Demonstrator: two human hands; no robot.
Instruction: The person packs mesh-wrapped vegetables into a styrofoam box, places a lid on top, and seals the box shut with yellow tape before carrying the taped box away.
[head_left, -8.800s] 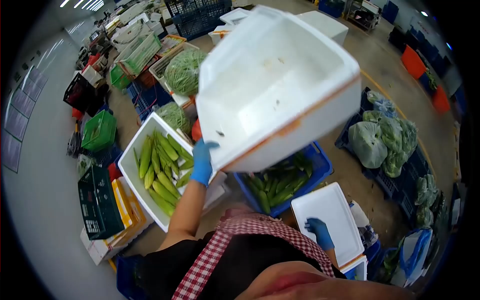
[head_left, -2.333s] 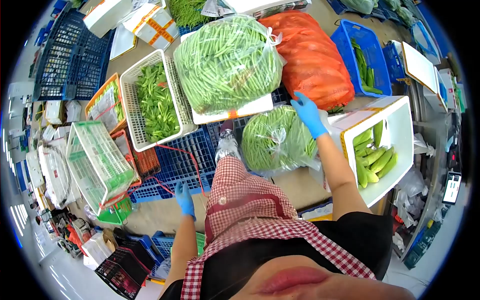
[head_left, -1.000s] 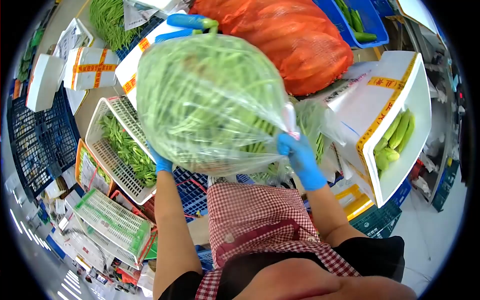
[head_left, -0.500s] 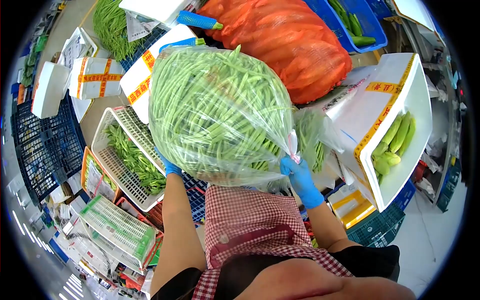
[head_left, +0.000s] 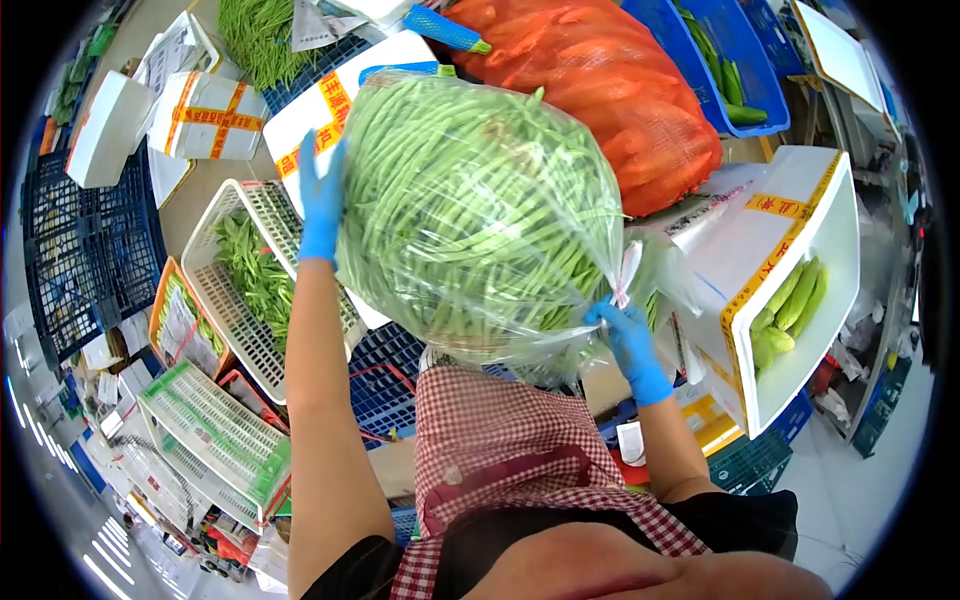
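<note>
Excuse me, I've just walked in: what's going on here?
A person's right hand grips a big clear bag of green beans near its gathered neck, while the left hand is open by the bag's other side. Beyond it lies a red net sack; to the right, a tipped foam box holds pale green vegetables.

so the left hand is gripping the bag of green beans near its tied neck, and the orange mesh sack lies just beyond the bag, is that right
Not quite: the head view shows the right hand gripping the bag of green beans near its tied neck; the left hand is at the opposite side. The orange mesh sack does lie just beyond the bag.
</note>
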